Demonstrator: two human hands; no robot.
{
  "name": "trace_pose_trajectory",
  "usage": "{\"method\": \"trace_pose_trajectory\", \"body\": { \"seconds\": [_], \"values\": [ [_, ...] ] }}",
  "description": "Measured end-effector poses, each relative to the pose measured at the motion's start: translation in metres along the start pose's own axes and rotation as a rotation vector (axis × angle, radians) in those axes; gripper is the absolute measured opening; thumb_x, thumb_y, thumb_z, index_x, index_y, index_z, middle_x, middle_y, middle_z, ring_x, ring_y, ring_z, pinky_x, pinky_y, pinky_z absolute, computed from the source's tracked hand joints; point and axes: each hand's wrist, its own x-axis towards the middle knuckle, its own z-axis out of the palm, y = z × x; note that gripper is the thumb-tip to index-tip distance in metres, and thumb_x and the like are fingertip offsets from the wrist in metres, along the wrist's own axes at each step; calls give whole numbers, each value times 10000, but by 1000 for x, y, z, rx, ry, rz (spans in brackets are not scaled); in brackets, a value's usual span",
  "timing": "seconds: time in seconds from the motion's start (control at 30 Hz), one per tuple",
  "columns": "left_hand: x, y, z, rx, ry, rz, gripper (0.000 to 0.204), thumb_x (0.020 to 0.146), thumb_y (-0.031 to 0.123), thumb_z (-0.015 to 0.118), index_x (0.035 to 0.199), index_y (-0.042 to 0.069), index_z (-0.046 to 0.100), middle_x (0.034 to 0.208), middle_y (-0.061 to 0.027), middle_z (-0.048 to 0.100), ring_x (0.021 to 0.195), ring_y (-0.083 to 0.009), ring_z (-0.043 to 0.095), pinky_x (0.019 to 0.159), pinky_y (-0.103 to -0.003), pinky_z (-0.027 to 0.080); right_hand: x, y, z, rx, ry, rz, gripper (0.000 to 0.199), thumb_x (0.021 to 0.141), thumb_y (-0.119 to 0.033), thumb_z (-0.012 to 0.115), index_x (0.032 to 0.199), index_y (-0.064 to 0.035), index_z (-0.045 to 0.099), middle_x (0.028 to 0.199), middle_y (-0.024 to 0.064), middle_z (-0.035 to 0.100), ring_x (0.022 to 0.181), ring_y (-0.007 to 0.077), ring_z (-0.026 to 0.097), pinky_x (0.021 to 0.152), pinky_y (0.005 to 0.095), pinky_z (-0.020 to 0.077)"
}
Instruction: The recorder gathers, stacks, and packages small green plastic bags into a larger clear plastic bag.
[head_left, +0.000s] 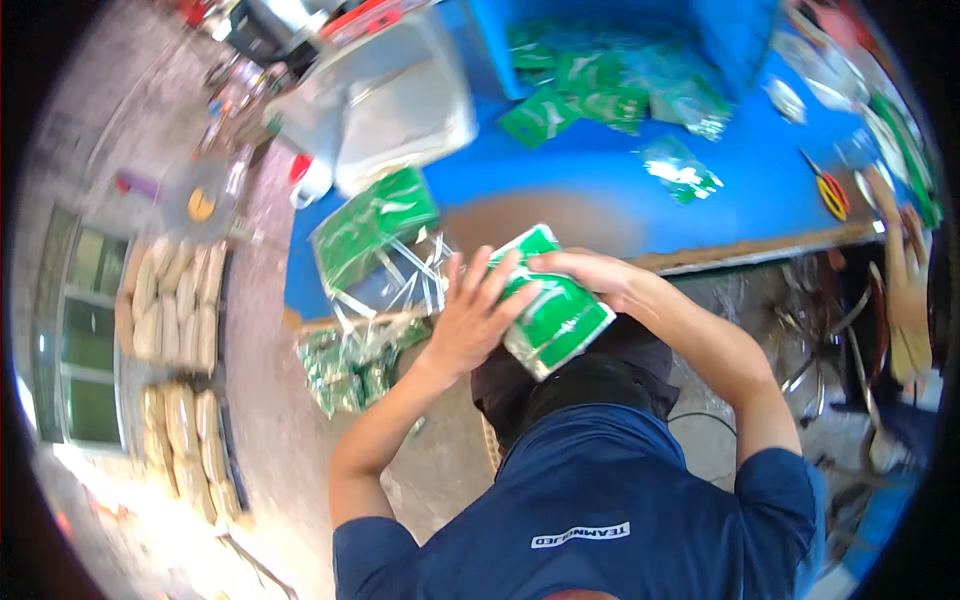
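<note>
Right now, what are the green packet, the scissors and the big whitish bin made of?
The green packet looks like thin, glossy plastic film: it shows pale glare and creases. What's inside, I can't tell. The scissors probably have plastic handles, bright yellow and orange; their thin, dark blades look like metal. The whitish bin seems smooth, cloudy plastic, perhaps.

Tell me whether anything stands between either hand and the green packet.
Nothing visible does. The left hand lies across the left side of the green packet, and the right hand is at its upper edge. The scissors lie well off to the right, on the table.
</note>
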Motion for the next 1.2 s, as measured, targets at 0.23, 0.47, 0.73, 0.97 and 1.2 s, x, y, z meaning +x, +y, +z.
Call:
{"method": "trace_pose_trajectory", "body": {
  "seconds": [0.23, 0.47, 0.73, 0.97, 1.2],
  "values": [
    [-57, 15, 9, 13, -95, -19, 728, 791, 90, 666, 1456, 295, 449, 1624, -97, 253, 1518, -361, 149, 1184, -644, 154, -4, 19, 34, -190, 55, -116, 557, 928, -317, 657, 1360, -4, 498, 1210, 135, 642, 1060, 204, 666, 847, 357, 579],
    [-55, 24, -7, 23, -87, -100, 713, 837, 113, 600, 1499, 307, 418, 1610, -62, 298, 1502, -324, 216, 1198, -598, 163, 9, 44, 20, 92, 6, -64, 514, 936, -270, 658, 1365, -32, 508, 1213, 129, 643, 1060, 226, 669, 865, 371, 573],
    [-51, 27, -6, 34, -165, -96, 696, 858, 99, 561, 1511, 280, 402, 1597, -74, 313, 1480, -354, 251, 1191, -606, 164, 9, 62, 18, -47, 66, -224, 491, 934, -255, 657, 1352, -37, 521, 1224, 115, 642, 1061, 223, 670, 893, 395, 573],
    [-59, -59, -50, 83, -53, -615, 887, 692, 1, 735, 1496, 108, 375, 1545, -238, 291, 1438, -455, 268, 1185, -559, 215, 16, 63, 11, 460, 85, -269, 471, 932, -337, 633, 1298, -52, 561, 1166, 120, 668, 1043, 253, 672, 923, 450, 559],
    [-77, -86, -13, 253, -30, -622, 720, 711, -11, 713, 1391, 81, 497, 1480, -198, 399, 1369, -400, 393, 1137, -506, 321, 21, 70, 21, 522, 73, -316, 417, 942, -331, 633, 1258, -63, 586, 1158, 112, 672, 1036, 242, 672, 919, 429, 558]
  ]
}}
